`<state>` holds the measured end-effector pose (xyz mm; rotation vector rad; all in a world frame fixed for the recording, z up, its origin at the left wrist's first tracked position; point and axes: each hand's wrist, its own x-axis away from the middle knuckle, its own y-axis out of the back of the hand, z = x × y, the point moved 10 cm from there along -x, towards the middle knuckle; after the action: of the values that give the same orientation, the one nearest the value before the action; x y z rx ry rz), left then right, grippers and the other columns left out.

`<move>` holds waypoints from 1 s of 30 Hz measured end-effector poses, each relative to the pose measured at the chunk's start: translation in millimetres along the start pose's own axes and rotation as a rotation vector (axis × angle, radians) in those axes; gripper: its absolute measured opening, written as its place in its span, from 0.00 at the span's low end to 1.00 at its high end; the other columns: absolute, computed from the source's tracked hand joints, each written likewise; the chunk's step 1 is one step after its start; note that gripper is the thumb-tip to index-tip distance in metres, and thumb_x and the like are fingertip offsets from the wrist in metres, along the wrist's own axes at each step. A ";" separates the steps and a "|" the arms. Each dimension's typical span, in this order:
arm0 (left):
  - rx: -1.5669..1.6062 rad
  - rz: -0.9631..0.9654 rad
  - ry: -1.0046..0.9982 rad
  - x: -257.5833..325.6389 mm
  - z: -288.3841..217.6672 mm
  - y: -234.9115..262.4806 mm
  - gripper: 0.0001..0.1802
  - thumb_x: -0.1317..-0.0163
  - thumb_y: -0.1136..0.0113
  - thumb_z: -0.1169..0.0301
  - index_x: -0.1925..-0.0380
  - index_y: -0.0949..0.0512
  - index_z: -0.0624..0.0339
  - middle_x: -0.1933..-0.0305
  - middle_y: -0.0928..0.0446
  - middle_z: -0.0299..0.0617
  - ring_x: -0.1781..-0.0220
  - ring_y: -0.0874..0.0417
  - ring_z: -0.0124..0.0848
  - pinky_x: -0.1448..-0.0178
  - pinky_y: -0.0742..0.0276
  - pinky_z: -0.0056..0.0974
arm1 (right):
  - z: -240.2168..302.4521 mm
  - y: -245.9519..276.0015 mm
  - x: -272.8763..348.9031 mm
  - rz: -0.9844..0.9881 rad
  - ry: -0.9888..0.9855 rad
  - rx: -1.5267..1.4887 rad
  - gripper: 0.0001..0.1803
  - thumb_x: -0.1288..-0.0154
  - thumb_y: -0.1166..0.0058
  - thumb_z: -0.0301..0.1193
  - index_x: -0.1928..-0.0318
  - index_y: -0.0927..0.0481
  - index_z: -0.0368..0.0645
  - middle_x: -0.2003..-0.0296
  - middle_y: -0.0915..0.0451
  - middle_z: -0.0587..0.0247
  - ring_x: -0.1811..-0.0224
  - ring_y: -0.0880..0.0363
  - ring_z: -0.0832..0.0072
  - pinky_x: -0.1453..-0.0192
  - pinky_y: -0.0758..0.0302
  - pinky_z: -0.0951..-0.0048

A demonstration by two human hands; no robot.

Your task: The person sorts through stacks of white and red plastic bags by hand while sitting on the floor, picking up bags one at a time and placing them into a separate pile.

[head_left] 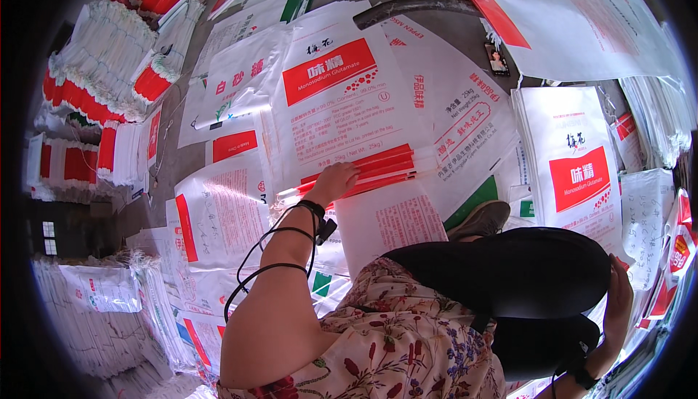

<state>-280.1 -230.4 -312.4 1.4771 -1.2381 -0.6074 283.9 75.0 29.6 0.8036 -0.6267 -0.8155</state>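
My left hand (337,182) rests on the red-edged ends of several flat white woven sacks. Its fingers lie forward over the bands, partly bent, and I see nothing lifted in them. The top sack (327,126) lies flat ahead, with a red printed panel at its far end. Closer to my lap is another white sack (396,224) with red print. My right hand (619,297) lies against the outer side of my bent knee, fingers extended, holding nothing I can see. Both wrists wear dark bands, and a black cord loops round my left forearm.
Bundled sacks (105,50) are piled at the left. Another upright-printed stack (574,159) stands right of my knees. A dark curved pipe (414,8) lies at the far side, near a phone (497,59) with a lit screen. My shoe (480,219) is beside the flat sacks.
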 end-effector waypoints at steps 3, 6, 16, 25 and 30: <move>-0.014 -0.017 0.042 -5.1 -0.9 5.5 0.14 0.32 0.44 0.64 0.53 0.18 0.57 0.42 0.22 0.45 0.41 0.21 0.44 0.38 0.24 0.47 | 3.3 -0.5 0.3 -0.003 -0.011 -0.005 0.23 0.17 0.64 0.37 0.33 0.27 0.37 0.41 0.20 0.49 0.36 0.22 0.57 0.31 0.30 0.60; -0.084 -0.103 0.038 -6.9 -0.4 13.7 0.10 0.35 0.42 0.67 0.58 0.17 0.57 0.39 0.23 0.43 0.41 0.21 0.43 0.37 0.24 0.48 | 1.7 -0.4 0.8 0.001 -0.020 -0.003 0.23 0.17 0.64 0.38 0.33 0.27 0.38 0.41 0.20 0.49 0.36 0.22 0.57 0.30 0.30 0.60; -0.121 -0.405 0.116 -15.5 21.0 60.8 0.07 0.38 0.37 0.67 0.64 0.18 0.56 0.48 0.19 0.38 0.43 0.21 0.42 0.35 0.29 0.50 | -0.4 -1.3 2.8 -0.003 -0.054 -0.039 0.24 0.17 0.64 0.39 0.33 0.27 0.38 0.41 0.20 0.50 0.37 0.22 0.59 0.32 0.29 0.61; 0.070 -0.546 0.120 -19.8 46.9 85.9 0.08 0.34 0.41 0.68 0.58 0.19 0.57 0.58 0.17 0.50 0.55 0.17 0.53 0.50 0.20 0.53 | -3.2 -0.6 1.0 -0.006 -0.041 -0.023 0.23 0.17 0.63 0.38 0.33 0.27 0.38 0.41 0.20 0.50 0.37 0.22 0.58 0.32 0.29 0.61; 0.061 -0.480 0.174 -22.7 42.9 88.5 0.15 0.31 0.44 0.68 0.45 0.25 0.51 0.57 0.16 0.51 0.55 0.16 0.53 0.51 0.19 0.53 | 2.6 -0.8 1.8 -0.010 -0.032 -0.016 0.23 0.17 0.63 0.37 0.34 0.27 0.36 0.41 0.20 0.49 0.37 0.21 0.59 0.32 0.29 0.62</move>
<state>-357.8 -217.4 -249.2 1.8549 -0.7730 -0.7406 282.6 72.1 30.7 0.7812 -0.6442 -0.8424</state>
